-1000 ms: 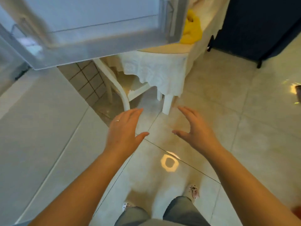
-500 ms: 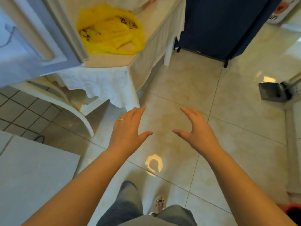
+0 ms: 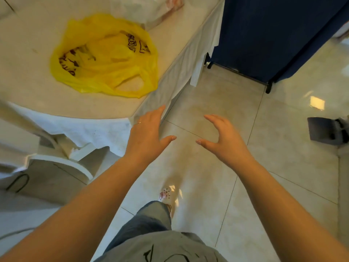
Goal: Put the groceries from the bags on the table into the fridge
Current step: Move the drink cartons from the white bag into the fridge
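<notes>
Both hands hang empty over the floor, fingers spread: the left hand (image 3: 148, 138) beside the table (image 3: 28, 95) corner, the right hand (image 3: 225, 140) apart. The yellow bag (image 3: 105, 53) lies on the table beyond the left hand.

A yellow bag (image 3: 105, 55) lies flat on the table (image 3: 28, 87) at far left, a white bag (image 3: 139, 8) beyond it. Left hand (image 3: 149, 137) and right hand (image 3: 224, 140) hover empty, fingers spread, above the tiled floor (image 3: 283, 167).
</notes>
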Motion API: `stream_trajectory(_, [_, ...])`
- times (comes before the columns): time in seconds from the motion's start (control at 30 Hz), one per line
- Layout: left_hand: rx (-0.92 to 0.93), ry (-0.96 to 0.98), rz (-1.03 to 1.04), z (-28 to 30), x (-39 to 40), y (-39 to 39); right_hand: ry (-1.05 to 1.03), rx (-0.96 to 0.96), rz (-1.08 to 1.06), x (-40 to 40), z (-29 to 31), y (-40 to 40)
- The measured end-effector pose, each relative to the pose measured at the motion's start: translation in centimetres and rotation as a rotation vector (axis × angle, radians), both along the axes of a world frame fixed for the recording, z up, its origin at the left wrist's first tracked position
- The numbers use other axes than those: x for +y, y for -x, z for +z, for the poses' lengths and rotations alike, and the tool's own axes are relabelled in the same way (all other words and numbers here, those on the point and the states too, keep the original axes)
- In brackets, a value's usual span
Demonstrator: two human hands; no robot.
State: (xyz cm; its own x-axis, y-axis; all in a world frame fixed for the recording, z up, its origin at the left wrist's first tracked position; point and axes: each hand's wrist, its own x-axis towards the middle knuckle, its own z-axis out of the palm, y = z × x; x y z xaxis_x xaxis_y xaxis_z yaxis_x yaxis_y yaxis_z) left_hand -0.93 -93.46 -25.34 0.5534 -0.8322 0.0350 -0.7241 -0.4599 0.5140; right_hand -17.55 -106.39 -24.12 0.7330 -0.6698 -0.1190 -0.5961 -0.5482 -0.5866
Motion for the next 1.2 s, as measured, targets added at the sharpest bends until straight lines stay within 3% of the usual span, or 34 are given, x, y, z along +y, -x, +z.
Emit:
stream_trajectory(0.33, [-0.034, 0.059, 0.059, 1.4, -17.3, -10.0, 0.007, -0.072, 0.068, -17.4, 2.2, -11.3])
stream_trajectory(0.77, [-0.033, 0.039, 0.470, 2.1, -37.8, -17.4, -0.154, -0.164, 0.380, -43.3, 3.1, -25.3])
stream_trajectory(1.2, [-0.021, 0.180, 0.700, 3.6, -48.7, -31.9, -0.044, -0.247, 0.644, -54.9, 3.8, -44.0])
